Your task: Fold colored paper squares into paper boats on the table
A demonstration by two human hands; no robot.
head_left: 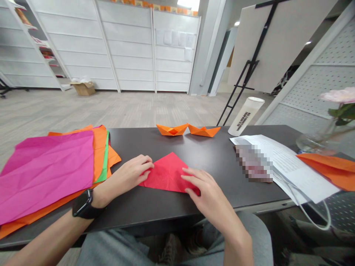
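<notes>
A red paper (168,171) folded into a triangle lies on the dark table (210,155) in front of me. My left hand (131,173) has its fingers curled and pinches the paper's left corner. My right hand (203,188) rests on the lower right edge, fingers stretched and pressing the paper flat. A black watch (83,205) sits on my left wrist.
Two orange paper boats (172,129) (203,130) sit at the table's far edge. A stack of pink, orange and green sheets (47,170) lies at left. White printed papers (288,162), a white cylinder (245,115), orange paper (330,168) and a glass vase with a flower (318,142) stand at right.
</notes>
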